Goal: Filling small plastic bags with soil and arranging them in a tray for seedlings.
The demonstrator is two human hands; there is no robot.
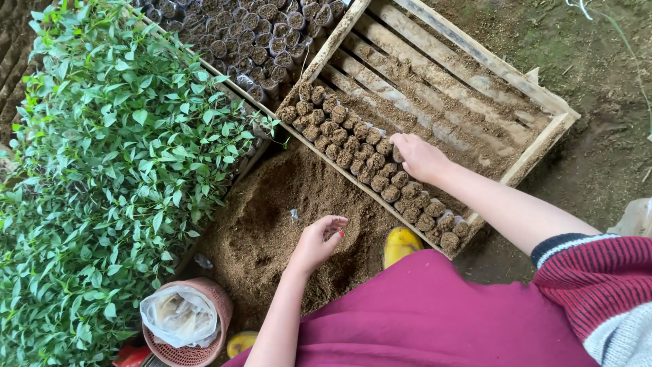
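My right hand reaches into a slatted wooden tray and rests on the rows of small soil-filled nursery bags, fingers curled around one at the edge of the rows. My left hand hovers low over a heap of brown potting soil, fingers cupped and slightly apart, touching the soil; I cannot tell if it holds a bag. A small clear empty bag lies on the soil just left of it.
Dense green seedlings fill the left side. More filled bags stand in a second tray at top. A pink basket holds a clear plastic bundle. A yellow boot shows near my maroon skirt. Bare earth lies to the right.
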